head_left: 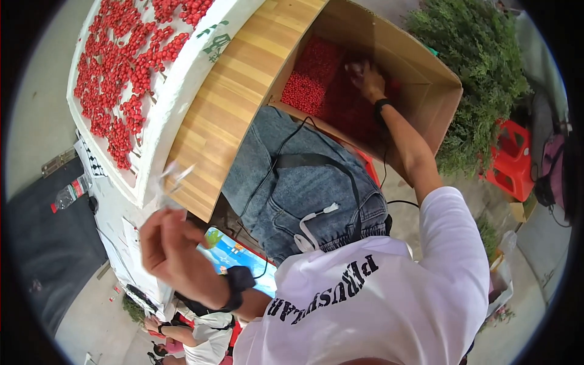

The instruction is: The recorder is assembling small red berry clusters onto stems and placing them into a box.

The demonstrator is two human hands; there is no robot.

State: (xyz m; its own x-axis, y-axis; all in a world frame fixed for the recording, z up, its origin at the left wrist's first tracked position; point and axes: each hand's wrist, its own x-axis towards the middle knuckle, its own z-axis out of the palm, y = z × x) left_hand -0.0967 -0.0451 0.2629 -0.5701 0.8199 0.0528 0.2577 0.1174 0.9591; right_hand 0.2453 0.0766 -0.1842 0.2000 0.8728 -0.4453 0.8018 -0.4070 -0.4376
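Wooden tabletop (234, 97); right hand (367, 78) among small red berries (316, 79).

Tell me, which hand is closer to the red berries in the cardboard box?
Right. The right hand reaches into the cardboard box, right on the red berries. The left hand is far away, near the wooden board.

Left hand (167, 243) raised near chest, fingers pinched, motion-blurred, right arm extended forward, right hand (367, 78) palm down, fingers curled
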